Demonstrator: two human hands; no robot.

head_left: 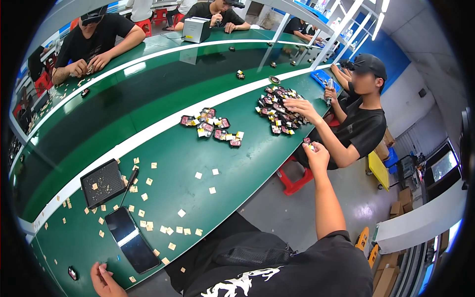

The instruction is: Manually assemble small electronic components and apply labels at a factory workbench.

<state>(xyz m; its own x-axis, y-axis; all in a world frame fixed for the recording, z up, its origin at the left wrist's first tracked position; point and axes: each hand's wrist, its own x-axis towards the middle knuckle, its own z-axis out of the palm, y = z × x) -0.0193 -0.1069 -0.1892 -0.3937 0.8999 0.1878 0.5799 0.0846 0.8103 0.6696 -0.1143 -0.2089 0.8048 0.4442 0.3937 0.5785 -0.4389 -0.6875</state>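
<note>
My right hand (317,157) is raised past the table's right edge, its fingers closed on a small black module (307,141) with a reddish face. Beside it lies a large pile of similar black modules (280,110) with white and yellow tabs. A smaller cluster of these modules (213,129) lies further left on the green table. My left hand (105,282) is low at the near left, fingers loosely curled and apart, with nothing visible in them. Near it are a dark smartphone (131,240) and a single black module (73,273).
Small beige square pieces (149,225) are scattered around a black tray (103,184) and a screwdriver (133,175). A co-worker's hand (302,108) reaches over the large pile; their other hand holds a tool (330,89). A dark conveyor belt (163,101) runs behind, carrying modules. A red stool (293,178) stands right.
</note>
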